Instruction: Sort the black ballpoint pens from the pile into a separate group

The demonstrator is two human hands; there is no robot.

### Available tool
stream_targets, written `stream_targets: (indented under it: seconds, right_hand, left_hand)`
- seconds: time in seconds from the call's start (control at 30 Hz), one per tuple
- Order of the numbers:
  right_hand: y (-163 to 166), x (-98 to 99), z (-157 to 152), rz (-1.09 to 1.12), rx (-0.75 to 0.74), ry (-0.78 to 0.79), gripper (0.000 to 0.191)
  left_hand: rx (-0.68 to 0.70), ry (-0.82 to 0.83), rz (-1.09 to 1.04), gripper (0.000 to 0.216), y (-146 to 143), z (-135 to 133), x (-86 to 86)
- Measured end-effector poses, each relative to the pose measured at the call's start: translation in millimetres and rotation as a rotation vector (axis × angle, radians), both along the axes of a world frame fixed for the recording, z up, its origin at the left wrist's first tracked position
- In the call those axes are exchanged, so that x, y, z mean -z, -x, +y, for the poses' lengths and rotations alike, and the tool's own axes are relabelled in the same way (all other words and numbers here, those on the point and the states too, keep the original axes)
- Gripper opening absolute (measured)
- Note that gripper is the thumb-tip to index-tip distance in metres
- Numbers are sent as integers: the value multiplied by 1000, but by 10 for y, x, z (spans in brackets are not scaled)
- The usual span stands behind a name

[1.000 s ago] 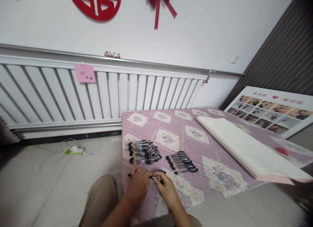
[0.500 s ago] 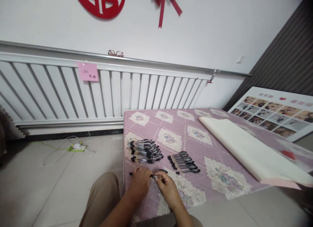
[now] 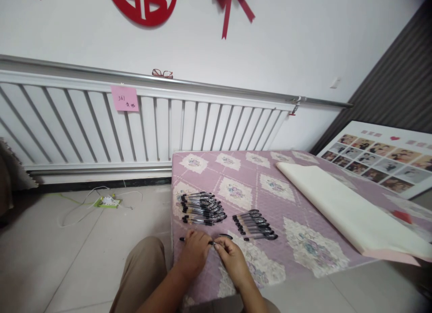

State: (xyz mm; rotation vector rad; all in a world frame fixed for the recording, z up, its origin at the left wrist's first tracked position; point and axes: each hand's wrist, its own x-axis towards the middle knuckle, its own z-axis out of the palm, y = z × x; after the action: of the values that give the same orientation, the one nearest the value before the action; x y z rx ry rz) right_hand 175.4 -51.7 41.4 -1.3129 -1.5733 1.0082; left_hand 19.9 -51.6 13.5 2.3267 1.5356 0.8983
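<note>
My left hand (image 3: 195,251) is wrapped round a black pen (image 3: 182,239), whose one end sticks out to the left of my fingers. The pen's other end points toward my right hand (image 3: 233,257), which pinches it at the tip with thumb and forefinger. Whether a small part sits between those fingertips is too small to tell. A black pen cap (image 3: 225,236) lies just beyond my right hand. Farther back, a pile of clear-barrelled pens (image 3: 203,208) rests on the left. To its right, several more pens (image 3: 254,225) lie side by side in a slanting row.
All this lies on a purple patterned bed cover (image 3: 238,167). A large cream sheet (image 3: 340,205) is at the right, with a photo board (image 3: 381,153) behind. A white radiator (image 3: 199,124) runs along the wall. On the floor left is a power strip (image 3: 108,202) with cables.
The camera view has shifted slightly. Both hands keep their grip on the pen, and the fingers of my right hand have barely moved at its tip.
</note>
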Motion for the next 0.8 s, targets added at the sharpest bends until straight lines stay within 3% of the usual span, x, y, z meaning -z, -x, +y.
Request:
stream_targets:
  seconds: [0.43, 0.8]
  right_hand:
    - [14, 32, 3, -159, -32, -56, 18]
    - [77, 107, -21, -251, 32, -174, 31]
  left_hand:
    - [9, -38, 44, 17, -14, 12, 107]
    - [-33, -67, 87, 18, -17, -5, 79]
